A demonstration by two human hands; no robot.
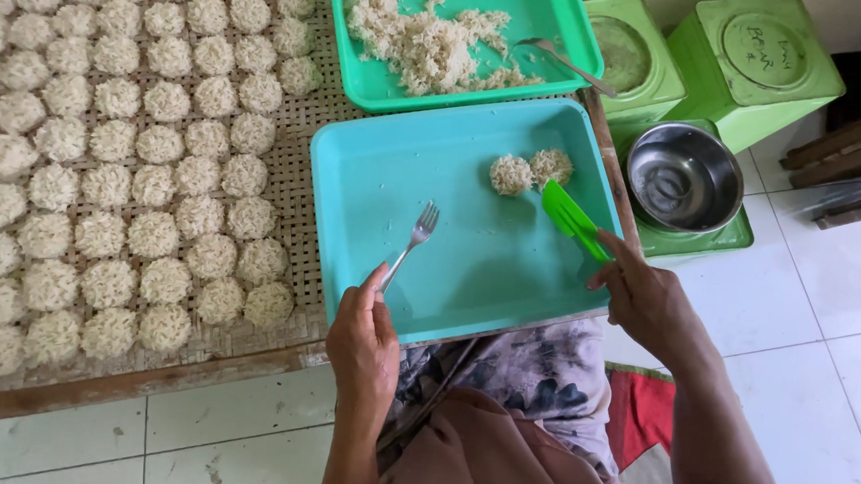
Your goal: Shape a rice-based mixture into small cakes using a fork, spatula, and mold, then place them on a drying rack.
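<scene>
Left hand (361, 345): fingers closed round the handle of a slim metal fork (411, 243). Fork's long axis runs up and to the right from the fingers, tines lifted over the bare floor of the shallow turquoise plastic tray (448, 291).

Right hand (646, 298): fingers closed round the handle end of a flat bright-green plastic spatula (572, 219). Its long axis runs up and to the left from the fingers, blade tip just beside two small round clumps of pale noodle strands (530, 171) lying on the tray.

Key relation: the clumps lie up and to the left of the right fingers, near; they lie up and well to the right of the left fingers, a good stretch beyond the fork tines. Right hand is the nearer.

Beyond the clumps: a green plastic tray (556, 25) with a loose heap of the same strands and a metal spoon (566, 62). Far left of the fork hand: a woven mat (300, 236) covered in rows of finished round clumps. Right of the spatula hand: a steel bowl (683, 176) on a green tin (702, 239).
</scene>
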